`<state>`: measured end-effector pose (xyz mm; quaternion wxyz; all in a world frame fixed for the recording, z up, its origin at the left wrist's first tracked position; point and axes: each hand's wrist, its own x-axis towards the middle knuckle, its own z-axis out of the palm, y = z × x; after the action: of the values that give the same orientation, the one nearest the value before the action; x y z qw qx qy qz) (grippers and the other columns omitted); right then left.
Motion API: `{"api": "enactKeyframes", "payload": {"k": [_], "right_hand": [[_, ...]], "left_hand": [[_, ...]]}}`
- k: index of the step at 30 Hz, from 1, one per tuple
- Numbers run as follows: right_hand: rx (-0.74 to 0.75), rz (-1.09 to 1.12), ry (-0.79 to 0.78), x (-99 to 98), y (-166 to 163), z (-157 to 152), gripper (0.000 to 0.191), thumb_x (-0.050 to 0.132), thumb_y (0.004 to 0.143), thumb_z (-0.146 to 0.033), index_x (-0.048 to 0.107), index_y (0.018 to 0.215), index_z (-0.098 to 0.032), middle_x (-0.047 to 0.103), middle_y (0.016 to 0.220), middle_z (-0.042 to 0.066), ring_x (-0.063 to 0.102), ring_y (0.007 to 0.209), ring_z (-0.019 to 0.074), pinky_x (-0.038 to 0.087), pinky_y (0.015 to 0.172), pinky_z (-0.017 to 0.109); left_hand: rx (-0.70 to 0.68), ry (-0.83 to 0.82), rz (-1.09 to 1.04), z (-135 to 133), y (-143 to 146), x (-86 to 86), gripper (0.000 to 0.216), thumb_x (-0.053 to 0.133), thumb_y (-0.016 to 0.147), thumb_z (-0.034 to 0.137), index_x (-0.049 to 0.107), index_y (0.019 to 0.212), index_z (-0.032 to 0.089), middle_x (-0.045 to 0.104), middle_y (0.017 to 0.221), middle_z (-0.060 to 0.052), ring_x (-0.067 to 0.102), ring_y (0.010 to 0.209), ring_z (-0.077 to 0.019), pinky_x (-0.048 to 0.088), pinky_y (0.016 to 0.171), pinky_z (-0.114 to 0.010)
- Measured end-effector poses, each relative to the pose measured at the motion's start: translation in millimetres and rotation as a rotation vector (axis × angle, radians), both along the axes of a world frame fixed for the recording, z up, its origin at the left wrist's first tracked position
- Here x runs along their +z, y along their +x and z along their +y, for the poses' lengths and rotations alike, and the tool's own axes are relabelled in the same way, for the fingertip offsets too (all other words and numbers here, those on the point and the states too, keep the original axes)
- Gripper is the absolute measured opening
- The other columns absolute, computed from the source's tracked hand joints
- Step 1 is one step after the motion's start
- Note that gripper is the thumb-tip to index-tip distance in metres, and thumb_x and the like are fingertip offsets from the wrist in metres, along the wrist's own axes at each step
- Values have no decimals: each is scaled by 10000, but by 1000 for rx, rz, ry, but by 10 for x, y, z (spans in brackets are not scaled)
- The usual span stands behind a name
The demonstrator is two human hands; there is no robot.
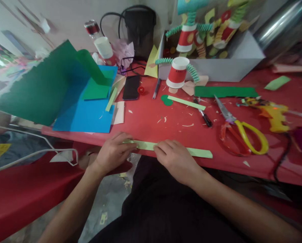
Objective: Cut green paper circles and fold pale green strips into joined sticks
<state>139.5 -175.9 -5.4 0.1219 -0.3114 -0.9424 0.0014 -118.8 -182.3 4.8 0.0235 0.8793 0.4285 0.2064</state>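
A light green paper strip (146, 145) lies along the front edge of the red table. My left hand (114, 152) is closed on its left end, with the fingertips partly hiding it. Farther right, my right hand (177, 161) grips the same strip with bent fingers, their tips near its middle. The strip's right end shows past that hand. A second, narrower light green strip (185, 102) rests farther back, beside a dark green paper piece (167, 100) and a black pen (203, 114).
Scissors (232, 118) with red and yellow handles and a yellow glue gun (275, 116) lie at right. Blue paper (87, 118), green paper (36, 87) and a phone (131, 87) are at left. Behind stand a paper-cup figure (177, 72) and a white box (217, 69).
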Motion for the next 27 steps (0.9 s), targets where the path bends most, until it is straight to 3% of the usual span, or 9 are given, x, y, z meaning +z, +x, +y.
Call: {"api": "enactKeyframes", "payload": {"k": [5, 9, 14, 20, 27], "right_hand": [[-38, 4, -66, 18, -11, 15, 76, 567, 916, -97, 625, 915, -145, 630, 919, 63, 539, 819, 219, 377, 711, 355], [-75, 2, -74, 30, -28, 2, 90, 566, 908, -85, 599, 883, -165, 615, 885, 52, 538, 797, 218, 374, 706, 355], [-174, -8, -102, 46, -87, 15, 92, 543, 926, -108, 592, 880, -172, 601, 841, 54, 557, 783, 227, 366, 669, 351], [-281, 5, -249, 101, -122, 67, 117, 501, 961, -133, 610, 953, -176, 644, 905, 55, 604, 833, 219, 359, 631, 329], [-325, -10, -311, 128, -123, 88, 158, 458, 985, -133, 608, 991, -181, 662, 938, 49, 619, 845, 215, 323, 584, 313]], "left_hand": [[-16, 168, 198, -105, 11, -23, 235, 611, 883, 141, 708, 1090, 194, 707, 975, -83, 606, 924, -242, 518, 844, -414], [-58, 186, 278, -128, 32, -63, 277, 572, 893, 108, 657, 1150, 168, 718, 974, -70, 603, 916, -238, 501, 878, -409], [44, 64, 193, -67, 95, -102, 168, 518, 928, 131, 642, 1039, 157, 691, 966, -91, 587, 903, -244, 500, 832, -406], [125, -141, 62, 16, 133, -79, 200, 422, 982, 161, 622, 971, 157, 671, 929, -91, 572, 869, -226, 499, 813, -399], [137, -302, -30, 96, 122, -20, 139, 509, 970, 249, 626, 931, 186, 658, 919, -60, 590, 885, -206, 470, 809, -359]]}}
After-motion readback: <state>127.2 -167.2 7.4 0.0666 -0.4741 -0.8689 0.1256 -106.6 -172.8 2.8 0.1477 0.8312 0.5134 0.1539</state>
